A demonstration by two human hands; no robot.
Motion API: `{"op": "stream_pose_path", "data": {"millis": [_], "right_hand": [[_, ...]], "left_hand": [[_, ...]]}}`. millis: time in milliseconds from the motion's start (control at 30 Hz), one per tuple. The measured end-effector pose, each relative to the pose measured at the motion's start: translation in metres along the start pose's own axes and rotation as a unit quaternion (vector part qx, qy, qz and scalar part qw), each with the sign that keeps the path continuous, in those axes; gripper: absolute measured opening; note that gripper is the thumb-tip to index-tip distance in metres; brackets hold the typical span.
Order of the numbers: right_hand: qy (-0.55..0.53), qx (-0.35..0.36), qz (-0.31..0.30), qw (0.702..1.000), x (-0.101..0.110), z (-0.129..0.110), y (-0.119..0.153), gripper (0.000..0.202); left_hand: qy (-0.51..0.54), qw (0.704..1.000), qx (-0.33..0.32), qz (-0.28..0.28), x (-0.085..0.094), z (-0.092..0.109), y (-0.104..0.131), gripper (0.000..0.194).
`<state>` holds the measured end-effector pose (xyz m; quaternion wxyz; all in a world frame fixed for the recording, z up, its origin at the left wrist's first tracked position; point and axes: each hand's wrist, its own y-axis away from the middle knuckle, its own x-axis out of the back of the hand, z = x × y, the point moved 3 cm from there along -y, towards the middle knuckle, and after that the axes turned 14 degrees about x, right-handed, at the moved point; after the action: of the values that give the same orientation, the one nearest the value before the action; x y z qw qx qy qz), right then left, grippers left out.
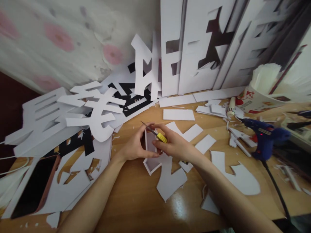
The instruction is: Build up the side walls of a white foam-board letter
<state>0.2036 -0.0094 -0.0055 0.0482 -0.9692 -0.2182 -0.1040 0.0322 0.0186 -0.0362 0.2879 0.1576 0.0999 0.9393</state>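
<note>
In the middle of the wooden table, my left hand (136, 144) is closed around a white foam-board piece (151, 145) with raised side walls, like a shallow hollow letter. My right hand (173, 140) grips a craft knife (160, 136) with a yellow handle. Its dark blade points up and left, across the top end of the foam-board piece. Some right fingertips are partly hidden at the piece's right wall. Just below and right of it lies a flat white cut-out (171, 181).
A blue hot glue gun (263, 132) stands at right, beside a paper cup (259, 97) of glue sticks. White cut-out characters (102, 110) and a phone (36, 184) lie at left. Tall white boards (199, 48) lean at the back. Scraps and strips (179, 114) are scattered around.
</note>
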Motion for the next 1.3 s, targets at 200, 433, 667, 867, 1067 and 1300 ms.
{"op": "stream_pose_path", "data": {"millis": [200,433,667,867,1067,1300], "right_hand": [[-0.013,0.012,0.007,1.0,-0.002,0.002,0.001,0.051],[0.113,-0.058,0.052,0.991,0.027,-0.006,0.016,0.063],[0.148,-0.043,0.259,0.953,0.1,0.007,0.054,0.043],[-0.135,-0.102,0.372,0.913,0.109,0.02,0.069,0.038],[0.046,-0.13,0.335,0.932,0.135,0.032,0.086,0.035],[0.418,-0.169,0.324,0.832,0.153,0.045,0.103,0.056]], "left_hand": [[-0.006,1.0,0.003,-0.005,0.001,0.001,0.0,0.104],[-0.034,0.999,-0.008,-0.003,0.002,0.004,0.001,0.114],[-0.065,0.998,0.025,-0.008,0.003,0.01,0.004,0.097],[-0.071,0.997,0.039,-0.015,0.004,0.01,0.004,0.087],[-0.061,0.997,0.044,-0.019,0.003,0.013,0.004,0.084],[-0.061,0.996,0.059,-0.007,0.003,0.015,0.005,0.087]]}}
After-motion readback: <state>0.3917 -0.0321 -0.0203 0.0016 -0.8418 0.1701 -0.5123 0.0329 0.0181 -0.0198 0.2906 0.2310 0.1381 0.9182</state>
